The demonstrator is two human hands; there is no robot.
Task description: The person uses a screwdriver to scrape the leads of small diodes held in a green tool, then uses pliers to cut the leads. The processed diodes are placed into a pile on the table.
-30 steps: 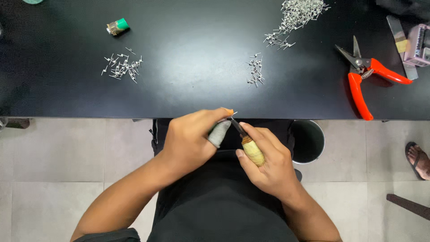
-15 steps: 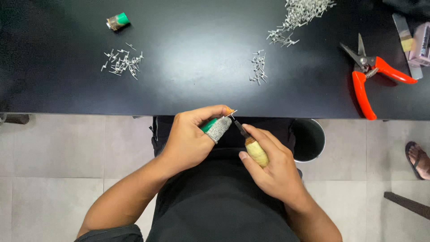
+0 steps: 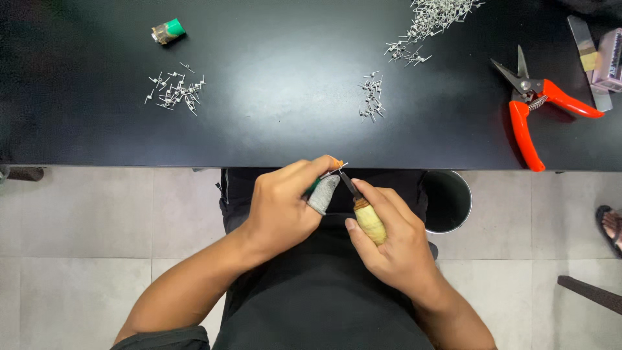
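Observation:
My left hand pinches a tiny metal piece between its fingertips, just below the black table's front edge. The thumb wears a grey fabric cover. My right hand grips a small knife by its pale wooden handle. The dark blade points up and left and meets the metal piece. Both hands hover over my lap, close together.
On the table lie three heaps of small metal pieces, a small green-capped object, orange-handled shears and a flat strip at the right. A dark round bin stands on the tiled floor. A sandalled foot shows at the far right.
The hands stay together with only slight shifts of the fingers and blade at the metal piece. The view has shifted a little.

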